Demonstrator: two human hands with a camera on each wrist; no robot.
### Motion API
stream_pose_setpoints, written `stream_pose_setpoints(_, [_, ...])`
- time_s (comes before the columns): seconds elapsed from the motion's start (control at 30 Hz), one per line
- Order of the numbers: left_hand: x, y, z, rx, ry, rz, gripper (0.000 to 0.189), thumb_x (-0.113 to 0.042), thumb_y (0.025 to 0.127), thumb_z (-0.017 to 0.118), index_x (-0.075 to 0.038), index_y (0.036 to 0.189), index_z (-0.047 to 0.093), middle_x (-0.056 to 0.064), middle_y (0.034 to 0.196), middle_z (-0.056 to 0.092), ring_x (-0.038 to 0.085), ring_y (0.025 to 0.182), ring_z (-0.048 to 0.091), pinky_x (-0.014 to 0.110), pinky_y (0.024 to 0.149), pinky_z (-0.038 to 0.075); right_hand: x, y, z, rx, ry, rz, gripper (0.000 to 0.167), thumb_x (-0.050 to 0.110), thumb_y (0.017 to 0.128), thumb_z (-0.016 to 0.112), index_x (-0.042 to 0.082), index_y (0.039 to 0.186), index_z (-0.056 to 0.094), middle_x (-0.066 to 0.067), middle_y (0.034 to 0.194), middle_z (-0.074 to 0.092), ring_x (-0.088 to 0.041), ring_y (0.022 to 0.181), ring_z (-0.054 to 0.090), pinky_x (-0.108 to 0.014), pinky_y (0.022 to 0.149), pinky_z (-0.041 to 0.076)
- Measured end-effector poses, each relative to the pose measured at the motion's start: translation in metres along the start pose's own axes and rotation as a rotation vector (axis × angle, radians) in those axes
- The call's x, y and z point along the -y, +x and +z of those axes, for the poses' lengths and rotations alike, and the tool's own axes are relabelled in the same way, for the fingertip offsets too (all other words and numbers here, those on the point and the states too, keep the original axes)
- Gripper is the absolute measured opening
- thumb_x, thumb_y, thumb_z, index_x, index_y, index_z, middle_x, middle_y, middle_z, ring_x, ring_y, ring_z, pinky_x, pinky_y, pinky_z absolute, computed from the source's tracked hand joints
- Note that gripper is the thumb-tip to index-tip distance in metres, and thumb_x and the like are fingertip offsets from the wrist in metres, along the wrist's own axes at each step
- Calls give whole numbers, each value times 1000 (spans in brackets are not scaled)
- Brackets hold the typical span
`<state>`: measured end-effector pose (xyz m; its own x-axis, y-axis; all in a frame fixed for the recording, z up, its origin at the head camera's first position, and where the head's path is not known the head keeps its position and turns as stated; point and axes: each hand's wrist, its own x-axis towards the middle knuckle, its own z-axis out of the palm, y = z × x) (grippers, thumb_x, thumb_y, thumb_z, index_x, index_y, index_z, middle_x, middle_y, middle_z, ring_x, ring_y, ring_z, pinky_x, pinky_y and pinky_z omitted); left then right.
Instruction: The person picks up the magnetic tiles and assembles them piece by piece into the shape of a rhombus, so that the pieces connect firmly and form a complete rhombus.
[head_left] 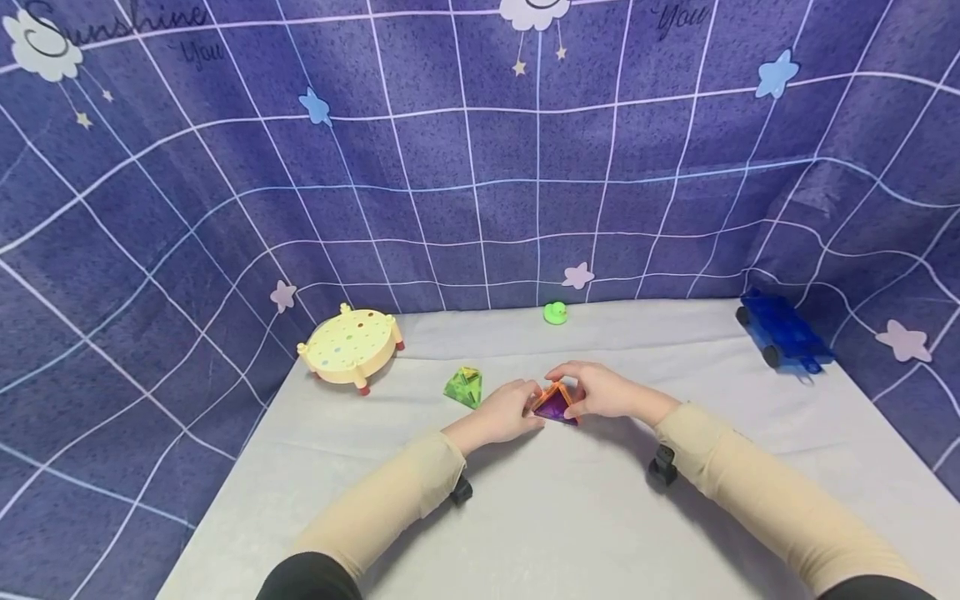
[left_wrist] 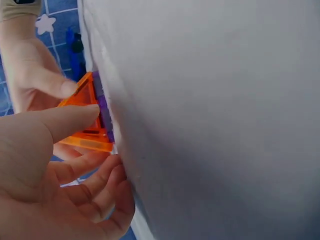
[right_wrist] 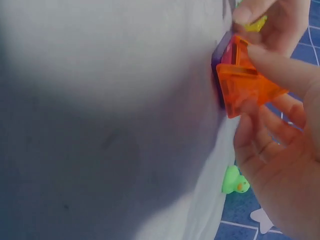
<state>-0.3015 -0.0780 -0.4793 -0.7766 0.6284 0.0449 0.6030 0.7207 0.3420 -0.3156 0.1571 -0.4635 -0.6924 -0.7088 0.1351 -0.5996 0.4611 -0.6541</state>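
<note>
On the table, translucent orange triangular magnetic tiles [head_left: 564, 388] stand tilted together above a purple tile [head_left: 556, 406], which lies flat as their base. My right hand [head_left: 604, 390] pinches the orange tiles between thumb and fingers from the right side. From the left, my left hand [head_left: 506, 411] has its thumb against the orange tiles [left_wrist: 86, 131] and its fingers curled low beside them. In the right wrist view the purple tile [right_wrist: 216, 62] shows under the orange ones. A green pyramid-like tile piece [head_left: 463, 387] with some yellow sits just left of my left hand.
A round cream toy table [head_left: 348, 346] with dots and short legs stands at the back left. A small green duck [head_left: 555, 313] sits near the back edge. At the far right is a blue toy car [head_left: 783, 329]. Patterned blue cloth [head_left: 420, 217] rises behind.
</note>
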Motion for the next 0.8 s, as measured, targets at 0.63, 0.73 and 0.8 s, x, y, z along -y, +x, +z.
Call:
stream_pose_setpoints(0.63, [47, -91, -34, -50, -19, -277, 30, -22, 84, 82, -3, 94, 62, 5, 87, 56, 23, 81, 56, 42, 77, 50, -16, -7, -2, 85, 29, -1, 81, -2, 70, 89, -3, 142, 50, -15, 110, 61, -14, 70, 56, -27, 63, 50])
stream_pose_setpoints(0.73, [57, -90, -37, -77, 10, -377, 46, -26, 84, 84, 5, 110, 61, 14, 98, 60, 30, 90, 61, 45, 84, 52, -15, -8, -2, 68, 2, -9, 80, 2, 70, 91, -3, 140, 52, -14, 108, 61, -15, 72, 56, -27, 65, 49])
stream_pose_setpoints(0.8, [63, -86, -37, -86, 25, -414, 61, -28, 84, 83, 10, 123, 57, 22, 111, 61, 38, 102, 62, 50, 92, 51, -16, -8, -1, 61, -12, -9, 80, 4, 70, 92, -3, 139, 53, -14, 109, 62, -15, 73, 55, -27, 65, 48])
